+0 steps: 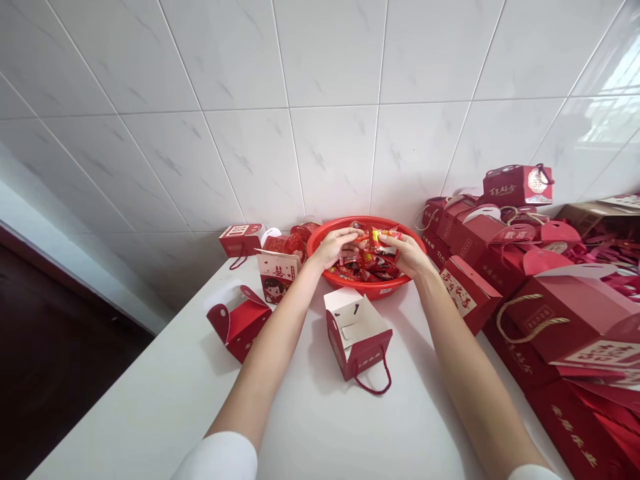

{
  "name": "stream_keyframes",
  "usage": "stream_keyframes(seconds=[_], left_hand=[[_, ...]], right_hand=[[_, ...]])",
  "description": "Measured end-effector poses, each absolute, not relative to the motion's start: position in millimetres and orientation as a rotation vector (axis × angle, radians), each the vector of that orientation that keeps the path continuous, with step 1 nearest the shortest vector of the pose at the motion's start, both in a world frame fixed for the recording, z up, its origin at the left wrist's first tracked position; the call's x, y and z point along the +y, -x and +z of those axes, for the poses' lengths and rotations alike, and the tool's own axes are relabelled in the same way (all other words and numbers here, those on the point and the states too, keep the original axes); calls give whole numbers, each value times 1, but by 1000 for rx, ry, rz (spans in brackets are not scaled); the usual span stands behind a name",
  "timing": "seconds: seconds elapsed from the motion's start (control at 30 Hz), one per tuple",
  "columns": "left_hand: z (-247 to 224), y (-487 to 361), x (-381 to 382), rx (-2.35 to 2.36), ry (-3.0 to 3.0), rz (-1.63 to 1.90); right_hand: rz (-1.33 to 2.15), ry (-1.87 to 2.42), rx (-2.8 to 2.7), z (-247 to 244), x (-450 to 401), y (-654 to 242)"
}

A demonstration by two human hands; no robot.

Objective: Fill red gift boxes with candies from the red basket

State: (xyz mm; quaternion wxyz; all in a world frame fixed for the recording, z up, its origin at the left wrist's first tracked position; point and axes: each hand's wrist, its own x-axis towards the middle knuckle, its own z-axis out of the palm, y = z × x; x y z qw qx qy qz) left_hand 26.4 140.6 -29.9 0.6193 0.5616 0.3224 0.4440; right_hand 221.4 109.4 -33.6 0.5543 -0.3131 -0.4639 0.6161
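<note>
Over a red plastic basket (373,291) full of red-wrapped candies (367,263), both my hands are at work. My right hand (411,257) is closed on a red and yellow candy packet (384,238), pinched between thumb and fingers. Beside it, my left hand (336,248) has its fingers bent, with a small red-wrapped candy at the fingertips. An open dark red gift box (367,350) with a white inside and a cord handle stands between my forearms. To the left are another open red box (245,323) and a box with a cartoon figure (277,277).
Many red gift boxes (575,300) are piled along the right side, one (520,185) on top. A small box (243,240) lies by the tiled wall (335,153) at the back left. The white table (150,400) ends in a slanting left edge.
</note>
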Motion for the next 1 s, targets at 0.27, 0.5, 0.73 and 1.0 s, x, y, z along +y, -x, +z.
stream_keyframes(seconds=[0.27,0.5,0.73,1.0], left_hand=[[-43,-33,145,817,-1578,953],[-30,-20,146,1177,-1849,707],[-29,-14,154,1376,-2179,179],[-27,-14,153,1208,-2259,158]], right_hand=[[1515,801,-1155,-31,106,-220],[1382,851,-995,-34,110,-219],[1352,865,-993,-37,114,-218],[1346,838,-1028,-38,113,-218]])
